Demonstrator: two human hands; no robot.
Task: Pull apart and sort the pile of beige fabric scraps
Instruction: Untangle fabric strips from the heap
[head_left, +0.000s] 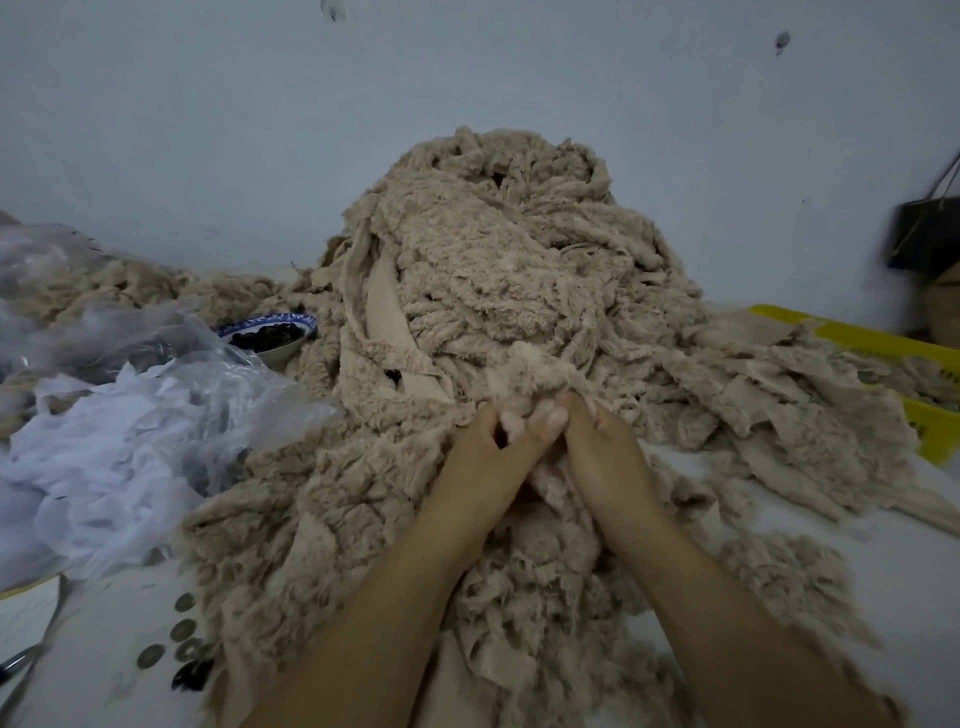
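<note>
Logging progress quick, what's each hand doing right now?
Left hand: gripping a fluffy beige scrap at the front of the pile.
Right hand: gripping the same scrap.

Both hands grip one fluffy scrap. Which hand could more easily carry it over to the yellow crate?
Probably the right hand: it pinches the scrap too, and the yellow crate sits on its side, so the left would have to cross over.

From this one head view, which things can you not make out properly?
Head view only:
Fingertips of left hand and right hand: buried in the fleece scrap they grip.
Blue-rimmed bowl: dark contents too small; plastic bag covers its left side.
Yellow crate: cut by right edge, scraps cover it.
Metal tool, perhaps scissors: cut by left edge.
Round discs: too small to identify.
</note>
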